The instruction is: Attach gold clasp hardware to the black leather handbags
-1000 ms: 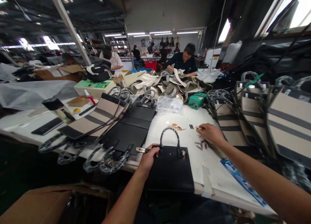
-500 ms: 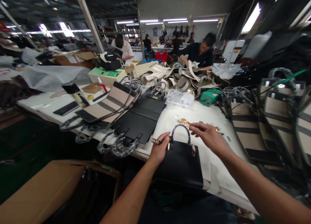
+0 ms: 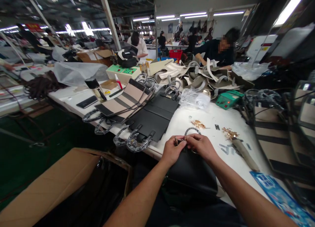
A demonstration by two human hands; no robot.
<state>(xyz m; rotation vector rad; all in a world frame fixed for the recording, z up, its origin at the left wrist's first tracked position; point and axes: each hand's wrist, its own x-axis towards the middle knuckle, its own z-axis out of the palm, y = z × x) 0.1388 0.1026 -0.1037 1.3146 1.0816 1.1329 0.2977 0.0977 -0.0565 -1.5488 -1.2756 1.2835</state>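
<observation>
A small black handbag (image 3: 193,171) rests at the table's front edge, its plastic-wrapped handle (image 3: 192,130) standing up behind my fingers. My left hand (image 3: 172,151) is closed on a short black strap with gold-coloured metal fittings (image 3: 176,140), over the bag's top. Close against it, my right hand (image 3: 201,147) pinches at the strap's end; what lies between its fingertips is too small to make out. Just beyond the handle lies a little heap of gold-coloured metal pieces (image 3: 198,124). The bag's upper edge is partly hidden by both hands.
Black bag panels (image 3: 157,113) with wrapped handles lie to the left, more bag pieces (image 3: 270,135) to the right. A second gold heap (image 3: 230,133), a green box (image 3: 229,99) and a blue printed packet (image 3: 280,194) are rightward. An open carton (image 3: 73,164) stands lower left. A co-worker (image 3: 221,50) sits opposite.
My right hand has come back from the gold heap to meet my left hand over the bag. The bag's top is now tilted and more covered. The view has turned slightly left.
</observation>
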